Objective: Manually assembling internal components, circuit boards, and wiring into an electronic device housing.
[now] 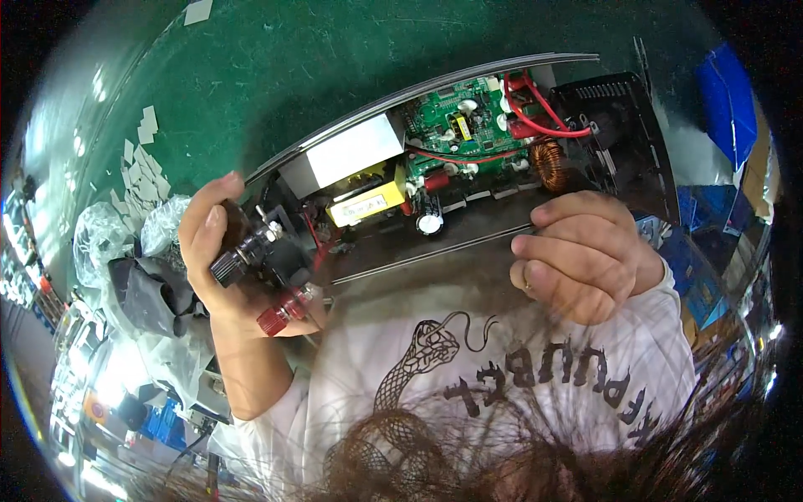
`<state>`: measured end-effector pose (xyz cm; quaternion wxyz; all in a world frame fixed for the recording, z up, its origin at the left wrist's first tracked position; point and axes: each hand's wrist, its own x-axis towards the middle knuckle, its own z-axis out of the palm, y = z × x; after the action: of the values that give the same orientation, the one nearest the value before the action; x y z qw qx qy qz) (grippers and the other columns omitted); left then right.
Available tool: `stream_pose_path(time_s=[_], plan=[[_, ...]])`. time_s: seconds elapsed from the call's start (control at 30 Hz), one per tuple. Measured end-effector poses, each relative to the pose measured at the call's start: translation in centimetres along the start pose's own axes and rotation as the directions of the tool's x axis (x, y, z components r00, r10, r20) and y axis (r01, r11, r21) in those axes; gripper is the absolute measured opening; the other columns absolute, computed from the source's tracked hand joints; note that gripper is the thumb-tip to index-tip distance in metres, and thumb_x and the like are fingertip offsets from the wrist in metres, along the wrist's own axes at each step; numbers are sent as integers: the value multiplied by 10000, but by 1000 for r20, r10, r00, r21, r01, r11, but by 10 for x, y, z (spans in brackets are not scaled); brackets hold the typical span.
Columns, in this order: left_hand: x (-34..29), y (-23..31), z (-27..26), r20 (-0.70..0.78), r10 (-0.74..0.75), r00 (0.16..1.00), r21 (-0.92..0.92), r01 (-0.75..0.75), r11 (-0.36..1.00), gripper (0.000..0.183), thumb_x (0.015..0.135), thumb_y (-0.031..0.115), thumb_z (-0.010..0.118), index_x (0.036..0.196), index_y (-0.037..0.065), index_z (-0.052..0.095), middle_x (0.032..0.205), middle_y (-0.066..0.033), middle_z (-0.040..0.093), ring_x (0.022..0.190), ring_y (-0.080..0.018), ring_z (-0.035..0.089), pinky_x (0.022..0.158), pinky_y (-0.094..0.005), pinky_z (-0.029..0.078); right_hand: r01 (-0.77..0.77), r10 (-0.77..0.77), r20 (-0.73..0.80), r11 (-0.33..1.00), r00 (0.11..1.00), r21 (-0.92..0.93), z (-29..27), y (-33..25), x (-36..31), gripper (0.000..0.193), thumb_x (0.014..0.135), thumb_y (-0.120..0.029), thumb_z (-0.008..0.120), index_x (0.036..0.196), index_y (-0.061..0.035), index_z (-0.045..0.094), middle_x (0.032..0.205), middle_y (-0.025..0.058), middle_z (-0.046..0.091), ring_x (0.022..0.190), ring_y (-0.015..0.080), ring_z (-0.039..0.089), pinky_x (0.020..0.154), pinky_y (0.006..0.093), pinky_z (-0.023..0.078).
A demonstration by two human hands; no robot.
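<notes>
An open power inverter is held up over the table, its long dark housing tilted up to the right. Inside are a green circuit board, a yellow transformer, a copper-wound coil and red wires. My left hand grips the left end, around a panel with a black terminal post and a red terminal post. My right hand has its fingers curled at the near edge of the housing; what lies under the fingertips is hidden. A black vented end panel sits at the right end.
The green work surface spreads behind the inverter. Small white pieces lie scattered at the left, by clear plastic bags and a black bag. A blue bin stands at the far right, near blue packages.
</notes>
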<state>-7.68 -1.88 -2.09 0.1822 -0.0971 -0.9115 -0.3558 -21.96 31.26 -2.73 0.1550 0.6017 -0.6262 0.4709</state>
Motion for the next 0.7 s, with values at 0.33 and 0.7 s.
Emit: stream_pose_path(time_s=[0.33, 0.7], plan=[[4, 10, 1, 4, -30, 1000, -74, 30, 997, 1009, 684, 449, 770, 1467, -9, 328, 1273, -295, 540, 1155, -376, 566, 1017, -489, 457, -105, 106, 22, 993, 994, -48, -2, -8, -1, 321, 804, -50, 792, 1055, -29, 592, 842, 66, 687, 681, 200, 652, 582, 338, 604], [3, 7, 1, -27, -16, 1000, -54, 14, 998, 1122, 672, 635, 805, 1452, -28, 346, 1259, -281, 559, 1122, -353, 580, 1004, -475, 458, -115, 117, 33, 991, 993, -64, -4, -11, 0, 336, 796, -52, 800, 1058, -31, 591, 845, 66, 683, 664, 188, 661, 593, 338, 613]])
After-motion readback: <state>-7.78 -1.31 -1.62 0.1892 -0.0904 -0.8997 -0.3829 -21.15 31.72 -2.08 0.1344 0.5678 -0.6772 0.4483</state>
